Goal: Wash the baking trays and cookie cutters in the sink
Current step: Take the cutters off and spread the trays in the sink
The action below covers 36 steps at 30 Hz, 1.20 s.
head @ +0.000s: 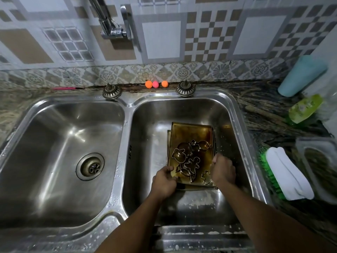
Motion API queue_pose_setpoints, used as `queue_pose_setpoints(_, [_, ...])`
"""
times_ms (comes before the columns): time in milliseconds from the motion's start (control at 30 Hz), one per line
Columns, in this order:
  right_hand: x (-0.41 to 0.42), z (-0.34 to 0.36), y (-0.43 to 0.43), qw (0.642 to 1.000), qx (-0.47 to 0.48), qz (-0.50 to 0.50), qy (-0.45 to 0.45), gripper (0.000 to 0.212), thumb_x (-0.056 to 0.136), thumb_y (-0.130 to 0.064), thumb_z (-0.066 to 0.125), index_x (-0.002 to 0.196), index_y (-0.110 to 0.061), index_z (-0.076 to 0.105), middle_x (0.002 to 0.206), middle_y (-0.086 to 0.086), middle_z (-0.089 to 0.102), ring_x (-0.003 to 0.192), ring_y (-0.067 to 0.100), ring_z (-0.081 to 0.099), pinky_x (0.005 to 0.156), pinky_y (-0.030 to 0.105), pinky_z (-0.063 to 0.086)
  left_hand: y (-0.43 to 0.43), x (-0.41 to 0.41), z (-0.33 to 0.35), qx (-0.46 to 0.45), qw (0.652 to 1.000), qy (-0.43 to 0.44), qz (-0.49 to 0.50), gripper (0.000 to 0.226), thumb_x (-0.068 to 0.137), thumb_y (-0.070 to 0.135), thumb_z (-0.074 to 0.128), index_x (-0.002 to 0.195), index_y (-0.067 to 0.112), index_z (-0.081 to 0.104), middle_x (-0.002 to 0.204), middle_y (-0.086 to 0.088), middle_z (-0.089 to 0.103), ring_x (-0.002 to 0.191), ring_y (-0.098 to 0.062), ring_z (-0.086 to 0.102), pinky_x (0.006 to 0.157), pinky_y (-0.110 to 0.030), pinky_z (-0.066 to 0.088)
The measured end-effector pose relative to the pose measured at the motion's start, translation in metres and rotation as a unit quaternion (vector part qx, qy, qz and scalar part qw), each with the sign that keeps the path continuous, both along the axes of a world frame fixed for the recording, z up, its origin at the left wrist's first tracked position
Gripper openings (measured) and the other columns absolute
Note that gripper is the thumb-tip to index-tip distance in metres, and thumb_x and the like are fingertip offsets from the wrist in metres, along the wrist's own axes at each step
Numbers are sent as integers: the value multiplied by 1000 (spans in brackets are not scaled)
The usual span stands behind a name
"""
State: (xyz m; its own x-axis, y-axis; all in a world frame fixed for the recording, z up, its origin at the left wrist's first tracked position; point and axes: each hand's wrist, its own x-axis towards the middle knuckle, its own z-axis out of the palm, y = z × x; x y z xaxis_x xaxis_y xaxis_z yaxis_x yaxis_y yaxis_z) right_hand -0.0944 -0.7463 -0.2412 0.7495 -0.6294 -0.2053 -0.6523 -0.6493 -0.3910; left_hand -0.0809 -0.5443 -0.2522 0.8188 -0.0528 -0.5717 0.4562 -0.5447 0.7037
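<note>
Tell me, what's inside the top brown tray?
Several metal cookie cutters lie in the top tray, gripped by the left hand and right hand. A second tray peeks out beneath; the rest is covered.

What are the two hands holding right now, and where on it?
The stacked baking trays, with cookie cutters lying on top: the left hand grips the near-left edge, the right hand grips the right edge by the near corner.

We get dim, flat overhead light, with glare streaks on the steel of the left basin [73, 132]. The forearms [138, 221] shadow the right basin [182, 110] near wall. Heavy fisheye bend at the edges. The faucet [111, 24] and right-edge bottles [302, 75] are soft; centre is sharp.
</note>
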Motion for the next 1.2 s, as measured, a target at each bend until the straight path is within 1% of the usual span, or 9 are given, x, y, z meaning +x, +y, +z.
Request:
queue_pose_setpoints(167, [-4, -2, 2, 999, -23, 38, 1, 11, 97, -7, 51, 103, -16, 54, 106, 6, 63, 97, 24, 62, 75, 29, 44, -1, 2, 7, 51, 996, -74, -20, 33, 93, 19, 67, 126, 19, 64, 129, 1, 61, 117, -18, 60, 105, -38, 51])
queue_pose_setpoints(400, [-6, 9, -2, 998, -3, 69, -8, 20, 96, -9, 53, 113, -19, 48, 112, 8, 57, 102, 31, 60, 75, 34, 44, 1, 7, 8, 7, 1000, -23, 10, 32, 91, 22, 71, 123, 21, 67, 115, -5, 71, 103, -23, 69, 96, -43, 57])
queue_pose_setpoints(500, [-9, 12, -6, 994, 60, 78, -40, 28, 91, -4, 57, 108, -25, 48, 110, 5, 55, 94, 27, 60, 76, 37, 50, 5, 9, -1, -17, 999, 2, 31, 28, 87, 25, 74, 115, 25, 70, 110, -2, 74, 100, -22, 72, 94, -45, 59])
queue_pose_setpoints(600, [-11, 16, -11, 981, 164, 74, -70, 30, 93, 0, 54, 100, -28, 56, 98, -1, 62, 71, 17, 61, 57, 30, 51, 8, 10, 0, -32, 999, 16, 38, 22, 83, 26, 74, 106, 27, 72, 103, 1, 75, 96, -20, 72, 93, -44, 59])
queue_pose_setpoints(667, [-12, 23, -12, 971, 204, 70, -99, 27, 96, -4, 52, 96, -30, 58, 92, -3, 64, 63, 14, 58, 51, 23, 41, 9, 10, 14, -42, 998, 12, 38, 20, 89, 19, 72, 110, 22, 70, 98, 1, 75, 94, -18, 72, 90, -38, 60])
queue_pose_setpoints(767, [-11, 38, -6, 963, 220, 83, -133, 22, 97, -7, 53, 96, -28, 60, 94, -7, 63, 60, 6, 52, 51, 21, 37, 17, 11, 36, -41, 999, -13, 18, 18, 98, 13, 63, 115, 16, 66, 97, 0, 73, 90, -14, 70, 67, -16, 56])
queue_pose_setpoints(833, [-9, 49, 3, 958, 220, 105, -150, 19, 96, -9, 54, 96, -27, 61, 100, -8, 63, 60, 0, 48, 51, 17, 36, 24, 16, 54, -27, 998, -48, 8, 22, 99, 14, 61, 121, 18, 65, 103, 2, 70, 88, -14, 70, 62, -13, 52])
queue_pose_setpoints(1000, [2, 79, 37, 942, 210, 180, -190, 27, 91, -5, 62, 90, -32, 61, 109, -11, 57, 77, -1, 51, 61, 15, 41, 52, 36, 94, 8, 991, -136, -8, 34, 97, 19, 64, 131, 15, 64, 129, 4, 63, 110, -12, 62, 104, -31, 49])
queue_pose_setpoints(1200, [13, 104, 77, 945, 181, 218, -163, 29, 91, -3, 62, 89, -32, 60, 110, -12, 53, 94, 5, 53, 68, 20, 48, 88, 47, 128, 0, 985, -173, 4, 27, 97, 12, 62, 123, 16, 66, 110, 10, 63, 106, -11, 60, 93, -24, 46])
